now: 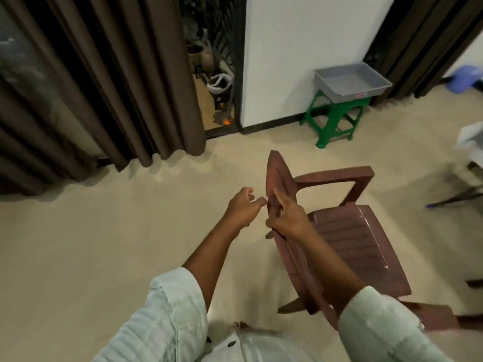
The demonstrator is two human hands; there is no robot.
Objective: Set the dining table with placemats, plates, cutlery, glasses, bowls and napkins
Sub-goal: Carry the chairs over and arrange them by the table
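A brown plastic armchair [350,236] stands on the beige floor in front of me, its backrest turned toward me. My right hand [286,220] grips the top of the backrest, fingers curled over its edge. My left hand [243,207] hovers just left of the backrest with fingers loosely curled, holding nothing; its fingertips are close to the chair's edge. No placemats, plates, cutlery, glasses, bowls or napkins are in view.
A grey tray [352,81] sits on a green plastic stool [334,118] against the white wall. Brown curtains [104,87] hang at left. A table edge with a white item [470,142] shows at far right. Open floor lies to the left.
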